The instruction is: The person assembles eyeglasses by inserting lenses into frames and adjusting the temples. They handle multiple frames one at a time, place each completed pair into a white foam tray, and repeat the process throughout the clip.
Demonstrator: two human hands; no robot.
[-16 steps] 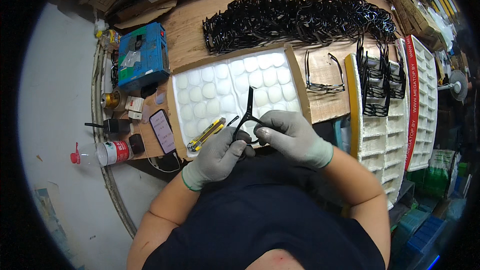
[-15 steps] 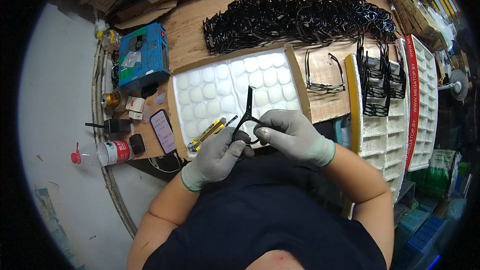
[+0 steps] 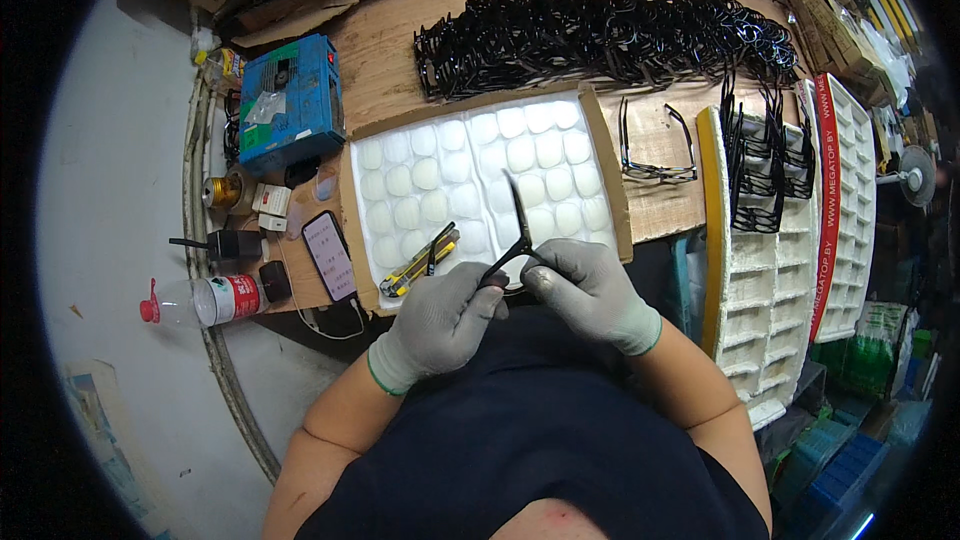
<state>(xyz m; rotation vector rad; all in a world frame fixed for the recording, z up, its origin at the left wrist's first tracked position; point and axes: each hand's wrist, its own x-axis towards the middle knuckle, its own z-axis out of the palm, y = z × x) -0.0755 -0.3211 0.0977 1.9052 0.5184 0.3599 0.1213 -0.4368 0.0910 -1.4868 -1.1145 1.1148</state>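
Head view: a black eyeglass frame (image 3: 517, 240) is pinched between both gloved hands at the near edge of the white lens tray (image 3: 470, 145), one temple arm sticking up over the tray. Left hand (image 3: 437, 325) is clenched on the frame's lower end; right hand (image 3: 585, 290) grips it from the other side. A yellow utility knife (image 3: 420, 262) lies just left of the hands. Beyond the tray, a heap of black frames (image 3: 600, 30) spreads across the wooden table (image 3: 385, 50), with a phone (image 3: 329, 255) and blue box (image 3: 287, 100) to the left.
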